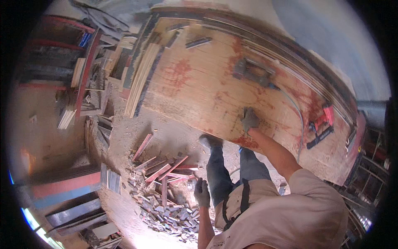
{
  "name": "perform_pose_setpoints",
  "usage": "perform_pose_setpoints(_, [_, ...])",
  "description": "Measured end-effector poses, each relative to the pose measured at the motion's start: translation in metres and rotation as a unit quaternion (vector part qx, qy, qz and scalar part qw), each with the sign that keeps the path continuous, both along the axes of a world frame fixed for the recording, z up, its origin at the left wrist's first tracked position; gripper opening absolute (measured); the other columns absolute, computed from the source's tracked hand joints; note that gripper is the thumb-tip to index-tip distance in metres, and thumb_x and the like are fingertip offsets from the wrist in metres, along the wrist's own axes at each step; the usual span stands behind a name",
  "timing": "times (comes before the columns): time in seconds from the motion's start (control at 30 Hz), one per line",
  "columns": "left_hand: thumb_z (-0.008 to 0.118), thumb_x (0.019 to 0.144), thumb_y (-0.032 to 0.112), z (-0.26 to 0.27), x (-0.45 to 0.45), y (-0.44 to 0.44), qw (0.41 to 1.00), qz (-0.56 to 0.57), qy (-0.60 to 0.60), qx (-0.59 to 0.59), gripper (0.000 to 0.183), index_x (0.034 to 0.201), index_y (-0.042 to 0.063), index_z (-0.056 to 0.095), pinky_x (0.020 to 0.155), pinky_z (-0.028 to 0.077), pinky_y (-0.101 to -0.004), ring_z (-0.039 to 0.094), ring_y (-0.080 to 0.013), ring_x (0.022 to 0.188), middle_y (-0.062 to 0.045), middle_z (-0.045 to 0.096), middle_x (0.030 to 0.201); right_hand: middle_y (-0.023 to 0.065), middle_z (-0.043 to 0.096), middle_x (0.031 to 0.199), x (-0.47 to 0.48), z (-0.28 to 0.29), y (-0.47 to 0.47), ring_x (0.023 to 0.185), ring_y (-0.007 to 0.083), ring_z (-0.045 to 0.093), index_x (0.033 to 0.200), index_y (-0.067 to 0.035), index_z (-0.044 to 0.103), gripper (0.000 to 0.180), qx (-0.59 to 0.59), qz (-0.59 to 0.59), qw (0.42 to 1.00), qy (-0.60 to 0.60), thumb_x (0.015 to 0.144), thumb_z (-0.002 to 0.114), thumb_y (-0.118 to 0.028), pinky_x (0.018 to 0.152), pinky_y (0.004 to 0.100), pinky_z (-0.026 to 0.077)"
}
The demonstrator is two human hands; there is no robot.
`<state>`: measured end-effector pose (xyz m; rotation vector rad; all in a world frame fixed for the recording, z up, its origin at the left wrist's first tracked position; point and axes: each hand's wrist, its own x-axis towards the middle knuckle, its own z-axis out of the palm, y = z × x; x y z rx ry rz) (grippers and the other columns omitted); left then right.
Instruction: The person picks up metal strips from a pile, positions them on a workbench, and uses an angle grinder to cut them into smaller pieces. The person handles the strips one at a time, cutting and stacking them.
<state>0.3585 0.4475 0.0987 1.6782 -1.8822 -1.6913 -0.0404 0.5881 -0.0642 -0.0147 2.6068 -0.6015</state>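
My right hand (249, 119), in a grey glove, is over the near part of a stained plywood worktop (199, 93). Its fingers point away from me; a small dark shape shows at the fingertips, and I cannot tell whether it is held. Farther back lies a grey power tool, apparently a pneumatic nailer (253, 72), with an air hose (301, 121) running towards me. To the right rests a red and black nail gun (323, 124). My left hand (202, 191), also gloved, hangs beside my leg with its fingers partly curled. Nothing shows clearly in it.
Long wooden strips (144, 79) lie along the worktop's left end. Short dark-faced wood pieces (199, 42) sit near its back. On the floor to my left is a heap of wood offcuts (174, 214) with longer reddish strips (158, 172). Stacked boards (110, 179) stand farther left.
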Motion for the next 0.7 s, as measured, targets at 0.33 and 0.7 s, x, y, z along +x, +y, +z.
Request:
perform_pose_setpoints(0.33, [0.065,0.100,0.021,-0.050,-0.060,-0.163,0.997,0.047,0.038,-0.049,0.038,0.125,-0.008,0.061,0.088,0.053,-0.0309,0.065,-0.0151,0.097,-0.013,0.071,0.116,0.0163,0.069,0.089,-0.093,0.033,-0.096,0.075,0.0292,0.068,0.102,-0.006,0.067,0.023,-0.157,-0.032,0.987,0.026,0.095,0.060,-0.027,0.069,0.0450,0.053])
perform_pose_setpoints(0.7, [0.085,0.072,0.048,-0.032,-0.306,-0.390,0.888,-0.208,-0.062,-0.405,0.118,0.159,0.001,0.021,0.122,0.021,-0.0536,0.026,-0.0439,0.148,-0.027,0.028,0.160,0.0226,0.070,0.103,-0.394,0.008,-0.082,0.092,0.0337,0.069,0.102,0.000,0.070,0.045,0.002,0.019,1.000,0.021,0.089,0.066,-0.043,0.084,0.0448,0.054])
